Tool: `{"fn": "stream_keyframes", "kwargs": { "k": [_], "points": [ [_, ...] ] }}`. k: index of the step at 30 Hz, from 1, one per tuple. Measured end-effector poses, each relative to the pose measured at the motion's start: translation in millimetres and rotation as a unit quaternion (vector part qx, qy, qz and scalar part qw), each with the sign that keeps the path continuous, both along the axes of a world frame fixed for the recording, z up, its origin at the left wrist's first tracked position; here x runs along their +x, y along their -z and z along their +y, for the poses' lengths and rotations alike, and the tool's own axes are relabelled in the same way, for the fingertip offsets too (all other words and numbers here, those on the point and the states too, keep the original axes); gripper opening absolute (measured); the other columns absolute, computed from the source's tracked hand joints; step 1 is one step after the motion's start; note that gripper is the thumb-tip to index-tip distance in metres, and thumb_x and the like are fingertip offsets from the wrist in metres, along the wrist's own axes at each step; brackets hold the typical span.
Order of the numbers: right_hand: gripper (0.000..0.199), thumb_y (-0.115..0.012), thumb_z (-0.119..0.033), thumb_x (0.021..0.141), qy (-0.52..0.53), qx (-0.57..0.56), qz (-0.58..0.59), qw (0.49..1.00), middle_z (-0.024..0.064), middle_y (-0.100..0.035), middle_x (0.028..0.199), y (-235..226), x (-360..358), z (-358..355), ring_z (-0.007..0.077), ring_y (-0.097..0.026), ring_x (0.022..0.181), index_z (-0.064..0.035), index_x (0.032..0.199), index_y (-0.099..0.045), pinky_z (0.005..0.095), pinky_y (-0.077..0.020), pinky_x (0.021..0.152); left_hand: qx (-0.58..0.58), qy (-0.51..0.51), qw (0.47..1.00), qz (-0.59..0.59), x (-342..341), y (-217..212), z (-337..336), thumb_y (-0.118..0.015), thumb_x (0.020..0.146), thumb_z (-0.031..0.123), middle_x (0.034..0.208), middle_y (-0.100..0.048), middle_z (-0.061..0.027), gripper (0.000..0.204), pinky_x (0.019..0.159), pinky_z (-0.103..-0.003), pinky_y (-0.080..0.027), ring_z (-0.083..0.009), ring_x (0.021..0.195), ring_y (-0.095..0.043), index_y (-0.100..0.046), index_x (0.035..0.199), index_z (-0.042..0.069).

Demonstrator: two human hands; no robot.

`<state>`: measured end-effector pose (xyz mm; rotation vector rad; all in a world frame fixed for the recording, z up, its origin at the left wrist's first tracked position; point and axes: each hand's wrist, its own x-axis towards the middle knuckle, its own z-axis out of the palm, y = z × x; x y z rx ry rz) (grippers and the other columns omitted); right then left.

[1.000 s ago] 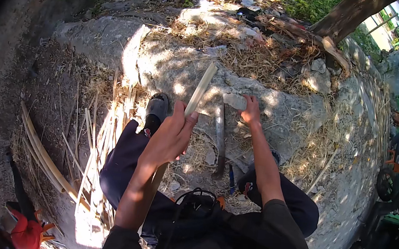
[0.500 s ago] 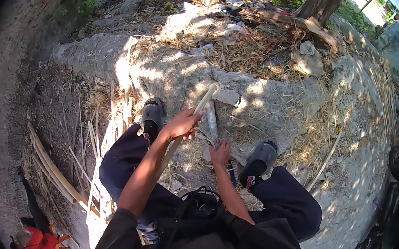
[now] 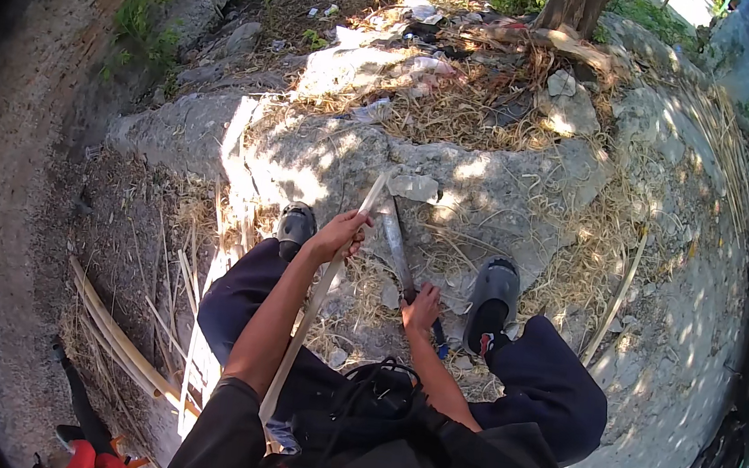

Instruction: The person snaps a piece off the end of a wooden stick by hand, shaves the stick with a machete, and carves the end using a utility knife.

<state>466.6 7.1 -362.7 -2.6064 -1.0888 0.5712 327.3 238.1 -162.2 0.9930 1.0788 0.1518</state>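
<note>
**strawhat_77:** Both hands are busy here. Left hand (image 3: 337, 234) is wrapping around a long pale bamboo strip (image 3: 319, 307), gripping it near the upper end, with the strip running down along the forearm toward the lap and its tip poking up toward the concrete slab (image 3: 328, 158). I'm guessing it's being held slanted like that so the length stays braced against the body instead of flopping around.

**mudboots:** And the right hand (image 3: 421, 310)? Looks like it's closing on something dark.

**strawhat_77:** Yeah, it's clenching the handle of a big knife (image 3: 396, 246), a machete kind of blade. The blade is lying flat-ish on the ground, pointing away from the person, between the two grey shoes (image 3: 493, 295). Its tip is sitting just beside the strip's upper end, though I can't tell if they're actually touching.

**mudboots:** Why sit like that, knees apart?

**strawhat_77:** Probably keeping the legs out of the blade's way and leaving a working gap in the middle. Dry shavings (image 3: 464, 114) are lying all over the slab, so that seems to be the cutting spot.

**mudboots:** What's the pile on the left?

**strawhat_77:** More bamboo strips (image 3: 114, 333) lying in a loose bundle on the dirt, well apart from the knife. A motorbike (image 3: 726, 455) is standing off at the right edge.
</note>
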Motion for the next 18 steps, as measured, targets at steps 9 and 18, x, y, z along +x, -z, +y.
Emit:
{"fn": "stream_keyframes", "kwargs": {
  "k": [9, 18],
  "points": [
    [0.047, -0.083, -0.027, 0.07, 0.069, 0.191, 0.08, 0.976, 0.0189, -0.07, 0.105, 13, 9, -19, 0.0376, -0.069, 0.102, -0.0042, 0.109, -0.07, 0.0508, -0.0553, 0.089, 0.023, -0.007, 0.994, -0.103, 15, -102, -27, -0.04, 0.114, 0.048, 0.068, -0.039, 0.004, 0.041, 0.035, -0.021, -0.03, -0.0056, 0.043, -0.04, -0.056, 0.117, 0.01],
    [0.035, -0.061, -0.03, 0.094, 0.057, 0.096, 0.397, 0.911, 0.0143, -0.073, 0.081, 4, 13, -18, 0.0295, -0.073, 0.076, 0.0018, 0.104, -0.069, 0.0439, -0.0569, 0.075, 0.201, 0.115, 0.973, -0.019, -6, -239, -86, -0.036, 0.116, 0.047, 0.066, -0.036, 0.0064, 0.047, 0.036, -0.022, -0.031, -0.004, 0.04, -0.037, -0.059, 0.112, 0.006]
  ]
}}
